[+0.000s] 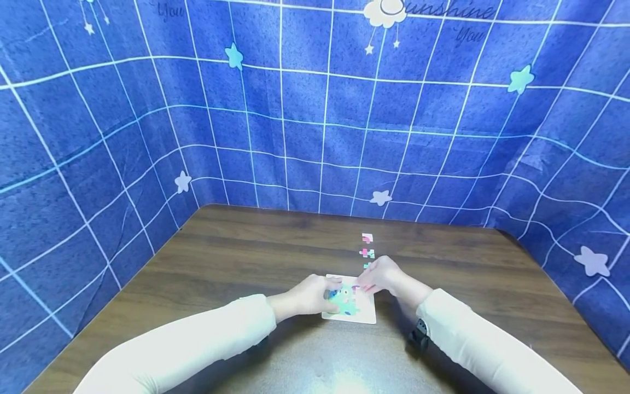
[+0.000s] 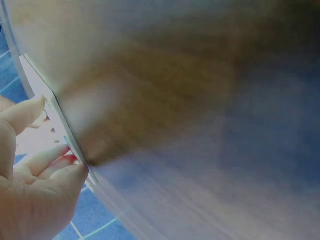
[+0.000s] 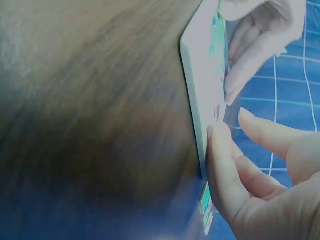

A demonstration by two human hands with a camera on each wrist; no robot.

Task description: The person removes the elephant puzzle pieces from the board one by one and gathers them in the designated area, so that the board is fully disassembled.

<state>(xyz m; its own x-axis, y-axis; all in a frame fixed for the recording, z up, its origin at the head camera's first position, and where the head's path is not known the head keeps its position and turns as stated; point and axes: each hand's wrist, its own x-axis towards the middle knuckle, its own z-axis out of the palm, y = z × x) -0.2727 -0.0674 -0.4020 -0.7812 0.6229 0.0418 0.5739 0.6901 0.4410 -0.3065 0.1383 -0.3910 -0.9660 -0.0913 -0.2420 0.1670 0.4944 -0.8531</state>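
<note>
A small white jigsaw puzzle board with a green, blue and pink picture lies flat on the wooden table. At its left side my left hand rests with thumb and forefinger spread apart over the picture, pressing the board. My right hand reaches over the upper right edge, fingertips on the board near the picture's edge. In the right wrist view its forefinger presses the board's face, while the thumb stands apart from it. No piece shows between them.
Beyond the board, a short column of loose puzzle pieces lies on the table, the nearest partly hidden by my right hand. A blue curtain with white grid lines and stars surrounds the table's back and sides.
</note>
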